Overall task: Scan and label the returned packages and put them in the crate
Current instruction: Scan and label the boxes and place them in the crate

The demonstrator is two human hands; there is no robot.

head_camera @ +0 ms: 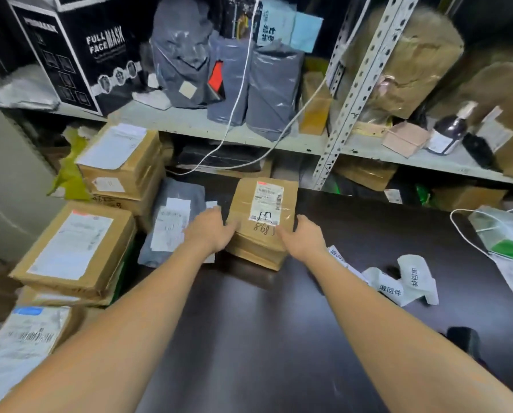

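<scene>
A dark glossy desk lies below cluttered metal shelves. On the desk, between the two grips, is a flat brown cardboard package, taped, with a white barcode label and handwritten digits. The left grip and the right grip clasp its near sides. A grey mailer lies just left of the left grip.

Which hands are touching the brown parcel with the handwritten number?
Touching, both. The head view shows the left hand lapping over the left edge of the brown parcel and the right hand gripping its near right corner, with no gap.
</scene>
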